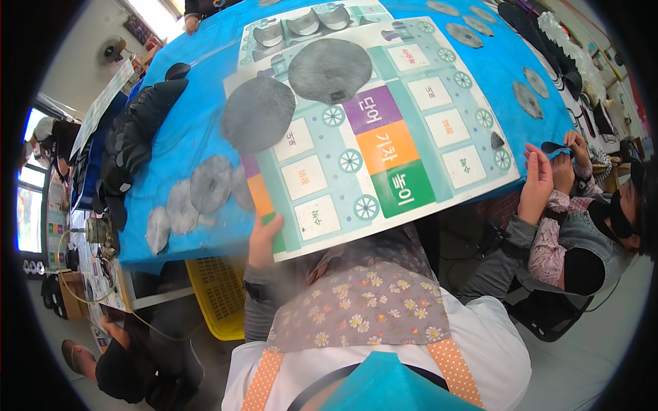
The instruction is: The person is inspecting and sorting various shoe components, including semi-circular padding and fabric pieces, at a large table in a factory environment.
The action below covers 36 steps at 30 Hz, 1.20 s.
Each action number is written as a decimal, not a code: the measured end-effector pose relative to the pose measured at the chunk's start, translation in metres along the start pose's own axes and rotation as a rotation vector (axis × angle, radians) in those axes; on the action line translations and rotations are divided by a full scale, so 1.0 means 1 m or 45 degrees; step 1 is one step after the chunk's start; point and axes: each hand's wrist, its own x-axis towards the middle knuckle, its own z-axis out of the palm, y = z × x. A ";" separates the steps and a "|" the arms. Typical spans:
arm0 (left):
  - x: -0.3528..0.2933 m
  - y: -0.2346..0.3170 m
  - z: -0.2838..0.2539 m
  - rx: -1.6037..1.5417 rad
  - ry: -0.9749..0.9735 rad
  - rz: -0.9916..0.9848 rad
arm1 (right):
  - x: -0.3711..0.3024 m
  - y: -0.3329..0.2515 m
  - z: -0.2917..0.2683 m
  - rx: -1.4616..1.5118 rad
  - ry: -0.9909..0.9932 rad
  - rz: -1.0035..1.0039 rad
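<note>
The board bears Korean print — white on coloured blocks; smaller on white cards.

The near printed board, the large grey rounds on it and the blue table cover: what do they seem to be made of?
Near printed board: probably stiff card, smooth, flat, crisply printed. Large grey rounds: perhaps felt or fabric, matt, mottled, edges uneven. Blue table cover: likely thin plastic or cloth, evenly coloured, faintly creased.
</note>
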 end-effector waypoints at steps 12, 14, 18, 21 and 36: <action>-0.025 -0.033 0.012 -0.210 0.024 0.151 | -0.021 0.055 -0.058 0.001 -0.041 0.165; -0.026 -0.038 0.018 -0.221 0.036 0.175 | -0.021 0.068 -0.066 0.036 -0.064 0.180; -0.027 -0.036 0.025 -0.350 -0.095 0.250 | -0.021 0.088 -0.072 0.105 -0.213 0.101; -0.031 -0.024 0.019 -0.246 -0.042 0.388 | -0.027 0.092 -0.066 0.048 -0.300 0.104; -0.040 -0.007 -0.027 -0.521 -0.238 0.408 | -0.059 0.078 0.036 0.641 -0.791 0.254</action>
